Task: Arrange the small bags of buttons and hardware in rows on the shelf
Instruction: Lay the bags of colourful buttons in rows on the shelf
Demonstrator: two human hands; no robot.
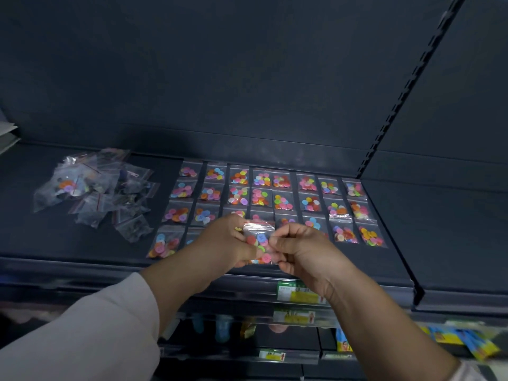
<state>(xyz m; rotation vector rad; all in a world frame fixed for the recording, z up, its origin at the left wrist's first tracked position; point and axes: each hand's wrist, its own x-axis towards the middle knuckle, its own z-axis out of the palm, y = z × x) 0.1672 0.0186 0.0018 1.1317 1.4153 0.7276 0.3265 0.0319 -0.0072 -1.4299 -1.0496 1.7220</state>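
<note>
Head view: bag of buttons (259,242) pinched between my left hand (225,243) and right hand (299,248)
Fingers of both hands clamp its side edges, I think to hold it flat and square over the front gap in the rows (310,202) on the shelf (82,243); the unsorted pile (93,188) lies well left, and only my hands hide the gap

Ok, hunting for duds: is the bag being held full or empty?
Not empty: coloured buttons show through the clear bag, pinched between left hand and right hand.
</note>
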